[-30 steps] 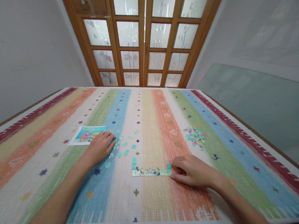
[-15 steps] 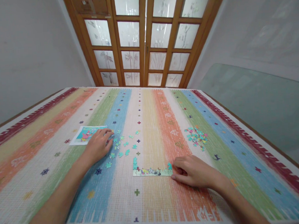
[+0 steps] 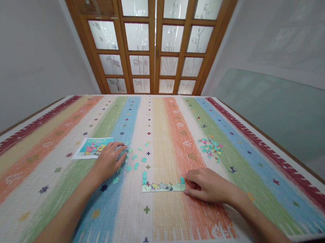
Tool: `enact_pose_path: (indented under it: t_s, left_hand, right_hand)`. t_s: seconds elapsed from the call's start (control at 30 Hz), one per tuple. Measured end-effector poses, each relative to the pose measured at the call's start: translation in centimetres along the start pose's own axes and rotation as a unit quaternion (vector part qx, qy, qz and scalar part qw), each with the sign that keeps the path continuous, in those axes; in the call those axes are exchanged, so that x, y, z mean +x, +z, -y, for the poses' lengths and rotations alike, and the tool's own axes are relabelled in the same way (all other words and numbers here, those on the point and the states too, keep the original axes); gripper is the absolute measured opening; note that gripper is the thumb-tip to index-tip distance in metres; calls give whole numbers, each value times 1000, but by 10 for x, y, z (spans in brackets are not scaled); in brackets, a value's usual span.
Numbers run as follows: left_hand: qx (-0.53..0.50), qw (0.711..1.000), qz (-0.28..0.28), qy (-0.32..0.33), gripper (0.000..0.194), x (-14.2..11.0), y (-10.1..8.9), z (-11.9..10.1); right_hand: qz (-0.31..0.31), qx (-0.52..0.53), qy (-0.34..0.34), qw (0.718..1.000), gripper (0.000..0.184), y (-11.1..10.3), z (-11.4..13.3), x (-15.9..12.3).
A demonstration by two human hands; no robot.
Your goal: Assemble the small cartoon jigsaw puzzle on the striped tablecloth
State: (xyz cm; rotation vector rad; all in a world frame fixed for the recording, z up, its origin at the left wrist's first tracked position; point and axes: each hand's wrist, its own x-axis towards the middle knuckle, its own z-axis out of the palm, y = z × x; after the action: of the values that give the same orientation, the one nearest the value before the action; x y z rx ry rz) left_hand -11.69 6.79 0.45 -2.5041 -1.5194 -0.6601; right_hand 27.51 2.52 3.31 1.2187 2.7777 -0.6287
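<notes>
My left hand [image 3: 110, 161] reaches over the loose teal jigsaw pieces [image 3: 136, 166], palm down with fingers bent but apart, and covers some of them. Partly behind that hand lies a picture card [image 3: 88, 147] with cartoon figures. A partly joined jigsaw puzzle [image 3: 162, 187] forms a bottom strip, with a short teal column rising at its left end and a teal piece at its right end. Beside that right end rests my right hand [image 3: 207, 185], fingers curled and thumb near the strip's corner. Whether a piece is inside those fingers is hidden.
A heap of mixed-colour jigsaw pieces [image 3: 211, 148] lies to the right, beyond my right hand. A striped, patterned cloth [image 3: 163, 136] covers the table. Past the far edge stand wooden doors with glass panes [image 3: 139, 36], and a pale green panel [image 3: 278, 118] leans at the right.
My left hand has shifted slightly right, away from the picture card and further over the loose teal pieces. My right hand stays by the puzzle's right end. The view has turned slightly.
</notes>
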Motion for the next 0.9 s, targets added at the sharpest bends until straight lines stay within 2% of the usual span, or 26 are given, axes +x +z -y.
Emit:
enact_pose_path:
  t_s: [0.17, 0.33, 0.5, 0.63, 0.73, 0.9]
  left_hand:
    - [-71, 995, 15, 61, 27, 3, 5, -30]
    - [-98, 992, 34, 77, 23, 5, 13, -53]
    - [-102, 993, 28, 43, 17, 7, 21, -63]
    - [-118, 993, 18, -10, 10, 8, 20, -69]
    - [-118, 992, 19, -33, 12, 8, 18, -73]
    - [-159, 987, 33, -13, 17, 8, 15, -82]
  right_hand:
    - [-1, 5, -5, 1000, 18, -1, 0, 1]
    - [0, 5, -14, 1000, 22, -3, -1, 1]
    - [-50, -1, -46, 998, 26, 0, -2, 2]
    - [-112, -13, -84, 990, 31, 3, -5, 3]
    - [-140, -23, -94, 985, 33, 6, -8, 5]
    - [-156, -12, -89, 984, 24, 8, -5, 8]
